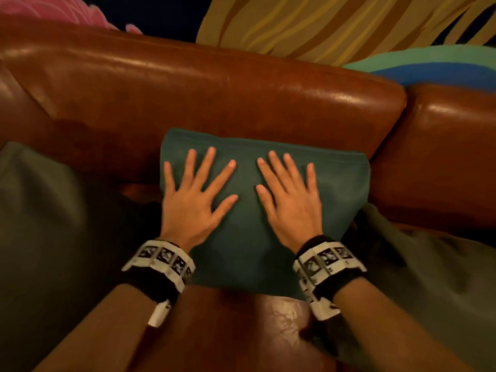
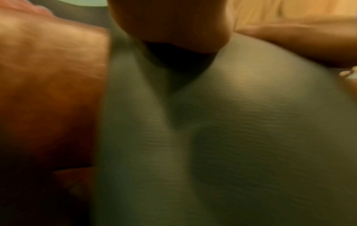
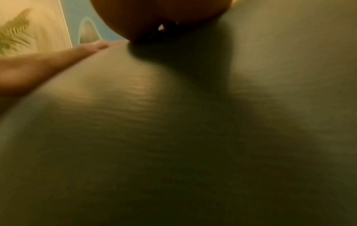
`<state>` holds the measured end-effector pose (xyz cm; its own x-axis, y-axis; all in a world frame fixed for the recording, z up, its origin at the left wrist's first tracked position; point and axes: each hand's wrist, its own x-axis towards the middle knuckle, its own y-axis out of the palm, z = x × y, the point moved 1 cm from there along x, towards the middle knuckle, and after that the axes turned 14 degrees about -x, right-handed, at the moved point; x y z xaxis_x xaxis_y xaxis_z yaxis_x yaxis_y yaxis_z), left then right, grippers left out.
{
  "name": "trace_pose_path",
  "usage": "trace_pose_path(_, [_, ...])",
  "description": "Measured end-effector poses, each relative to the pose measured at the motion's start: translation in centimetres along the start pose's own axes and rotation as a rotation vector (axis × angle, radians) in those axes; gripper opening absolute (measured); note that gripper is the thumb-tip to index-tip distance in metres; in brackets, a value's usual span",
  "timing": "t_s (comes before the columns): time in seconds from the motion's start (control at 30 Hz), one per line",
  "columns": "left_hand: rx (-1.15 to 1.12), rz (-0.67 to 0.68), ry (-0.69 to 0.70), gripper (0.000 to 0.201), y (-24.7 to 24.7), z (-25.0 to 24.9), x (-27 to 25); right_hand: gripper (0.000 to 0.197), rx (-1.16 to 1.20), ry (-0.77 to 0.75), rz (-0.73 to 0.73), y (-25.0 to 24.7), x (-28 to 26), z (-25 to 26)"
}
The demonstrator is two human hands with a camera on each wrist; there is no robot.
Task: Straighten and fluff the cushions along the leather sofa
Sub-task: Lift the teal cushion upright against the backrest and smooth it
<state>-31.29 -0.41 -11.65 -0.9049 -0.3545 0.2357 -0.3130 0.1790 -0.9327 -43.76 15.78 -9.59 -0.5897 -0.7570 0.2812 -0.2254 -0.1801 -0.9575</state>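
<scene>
A teal green cushion (image 1: 247, 232) leans against the backrest of the brown leather sofa (image 1: 204, 98), its lower edge on the seat. My left hand (image 1: 194, 194) lies flat on its left half with fingers spread. My right hand (image 1: 288, 194) lies flat on its right half, fingers also spread and straight. Both palms press the fabric. In the left wrist view the cushion (image 2: 241, 137) fills the frame with a crease under the palm; in the right wrist view the cushion (image 3: 154, 137) bulges below my palm, and a finger of the other hand (image 3: 58, 61) rests on it.
A dark olive cushion (image 1: 37, 224) sits on the seat at the left and another olive cushion (image 1: 434, 277) at the right. A second sofa back section (image 1: 451, 146) continues to the right. Patterned fabric (image 1: 335, 25) shows behind the sofa back.
</scene>
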Motion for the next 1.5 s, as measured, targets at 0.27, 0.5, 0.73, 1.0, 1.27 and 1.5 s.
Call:
trace_pose_path(0.27, [-0.048, -0.115, -0.261, 0.066, -0.8, 1.9, -0.7, 0.060, -0.051, 0.369, 0.048, -0.1, -2.0, -6.6])
trace_pose_path(0.5, [-0.041, -0.076, 0.322, 0.051, 4.2, -2.2, -5.6, 0.051, -0.043, -0.047, -0.099, 2.2, -6.7, 3.8])
trace_pose_path(0.73, [-0.158, -0.114, 0.026, 0.067, 4.5, 5.2, -4.5, 0.061, 0.070, 0.398, -0.092, 5.8, -8.3, -5.3])
trace_pose_path(1.0, [-0.491, -0.264, -0.425, 0.080, 5.0, 0.8, -8.1, 0.077, 0.553, 0.898, -0.112, 5.1, -11.7, -0.3])
trace_pose_path(1.27, [-1.078, -0.350, -0.975, 0.076, 10.0, -2.9, -11.1, 0.068, 0.999, 1.393, 0.075, 8.7, -14.7, 1.9])
trace_pose_path(1.5, [-0.982, -0.209, -0.892, 0.069, 9.5, -0.4, -11.3, 0.068, 1.035, 1.345, 0.305, 11.9, -13.8, -6.5])
